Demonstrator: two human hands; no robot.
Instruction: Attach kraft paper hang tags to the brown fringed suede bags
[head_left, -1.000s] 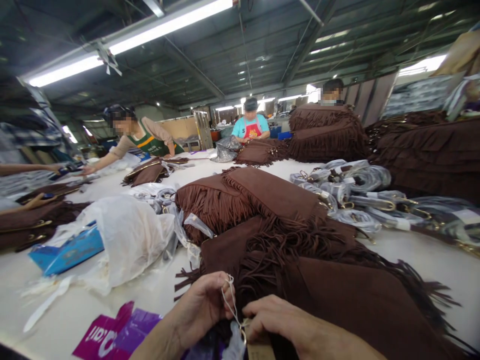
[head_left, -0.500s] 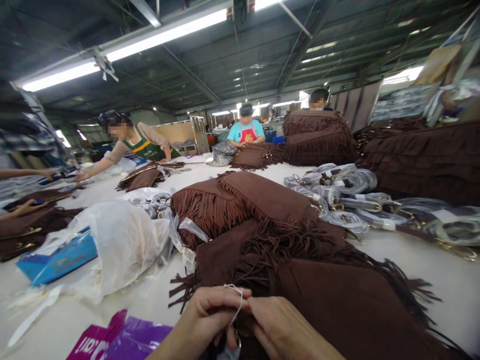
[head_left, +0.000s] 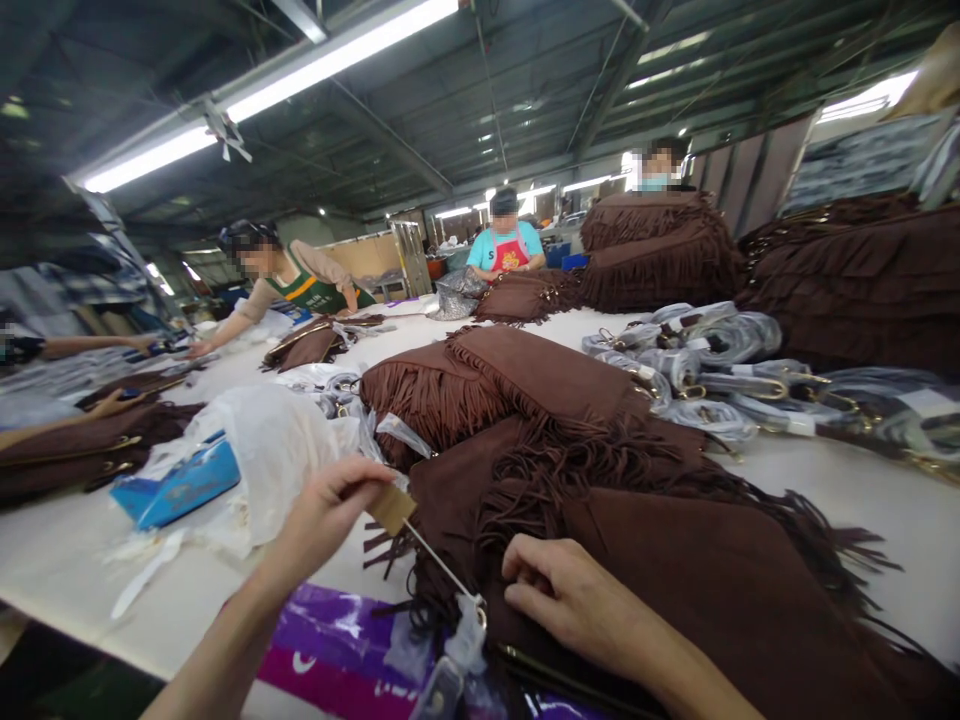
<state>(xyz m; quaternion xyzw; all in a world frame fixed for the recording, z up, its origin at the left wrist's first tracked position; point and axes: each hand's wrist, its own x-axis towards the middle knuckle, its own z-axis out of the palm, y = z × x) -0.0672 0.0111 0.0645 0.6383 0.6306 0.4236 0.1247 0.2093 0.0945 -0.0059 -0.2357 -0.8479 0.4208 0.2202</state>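
My left hand (head_left: pixel 324 512) pinches a small tan tag (head_left: pixel 391 508) and holds it up to the left; its white string (head_left: pixel 439 562) runs taut down to a metal ring (head_left: pixel 477 604) on the brown fringed suede bag (head_left: pixel 675 570) in front of me. My right hand (head_left: pixel 571 600) lies on that bag with its fingers curled, pressing the suede next to the ring. A second fringed bag (head_left: pixel 495 385) lies just behind the first.
A white plastic bag (head_left: pixel 270 455) and a blue box (head_left: pixel 180 487) lie at left, purple plastic (head_left: pixel 330 655) at the near edge. Wrapped straps (head_left: pixel 720 385) pile at right. Stacks of brown bags (head_left: pixel 862 290) rise behind. Other people (head_left: pixel 292 280) work along the white table (head_left: pixel 840 490).
My left hand has pulled away from the right, up and to the left, drawing the tag out and stretching its string tight. The right hand stayed on the bag.
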